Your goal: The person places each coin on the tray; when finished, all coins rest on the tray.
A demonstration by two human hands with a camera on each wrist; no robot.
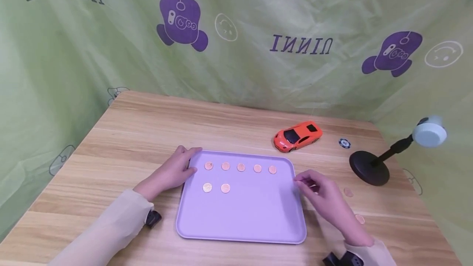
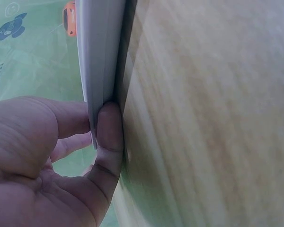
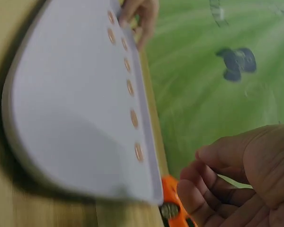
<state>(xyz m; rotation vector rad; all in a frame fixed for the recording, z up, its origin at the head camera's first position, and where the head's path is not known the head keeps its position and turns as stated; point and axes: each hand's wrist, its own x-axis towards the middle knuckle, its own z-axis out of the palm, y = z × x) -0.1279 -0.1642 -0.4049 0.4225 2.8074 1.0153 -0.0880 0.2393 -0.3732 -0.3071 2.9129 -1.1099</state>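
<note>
A shallow purple tray lies on the table. Along its far side runs a row of several copper-coloured coins; nearer stand one paler coin and one more copper coin. My left hand pinches the tray's left rim, thumb and fingers on either side of it, as the left wrist view shows. Just over the right rim hovers my right hand, fingers loosely bent. No coin shows between its fingers in the right wrist view, where it is apart from the tray.
Beyond the tray sits an orange toy car. A blue-and-white poker chip lies near a small lamp-like stand with a black round base. Two more coins rest right of the right hand, one coin by the wrist. A green curtain hangs behind.
</note>
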